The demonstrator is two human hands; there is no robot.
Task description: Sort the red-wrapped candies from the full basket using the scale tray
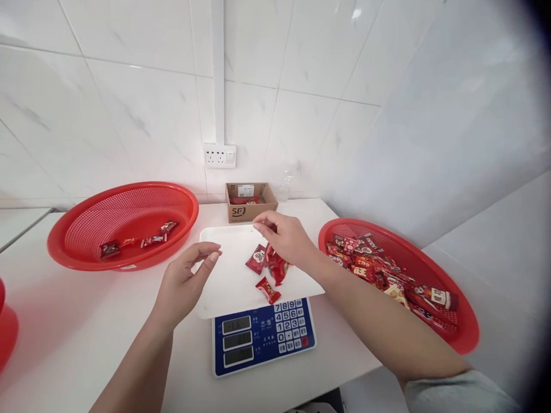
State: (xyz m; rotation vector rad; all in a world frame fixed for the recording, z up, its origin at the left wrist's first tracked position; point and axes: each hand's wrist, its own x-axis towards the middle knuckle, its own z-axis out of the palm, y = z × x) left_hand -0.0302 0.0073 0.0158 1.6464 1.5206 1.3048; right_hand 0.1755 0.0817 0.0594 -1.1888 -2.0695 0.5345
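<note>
- At the far left edge, part of a red plastic object [8,338] shows on the white table [47,344].
- Next, near the tiled wall, stands a wide red basket [81,255] with mesh sides; a few small wrapped pieces [154,240] lie scattered on its bottom.
- The left hand [189,272] is over the left side of a white tray [224,287], palm turned inward. Its fingers are curled, and the thumb and index fingertips are a narrow gap apart or touching; whether they pinch anything cannot be told.
- The white tray sits on a scale, whose blue panel [267,360] faces the wearer, three small displays on its left and a number keypad on its right.
- Behind the tray, below a wall socket [220,155], is an open cardboard box [243,214] with red packets inside.
- On the tray's right half lie a dark red square packet [257,258] with a pale round label and, nearer the wearer, a small bright red packet [268,291].
- The right hand [284,235] is above them, thumb and index finger close together. A blurred red packet [276,268] is just beneath it; whether the hand grips it cannot be told.
- At the right, beyond the forearm, a second red basket [467,327] holds a heap of mixed snack packets [365,267].
</note>
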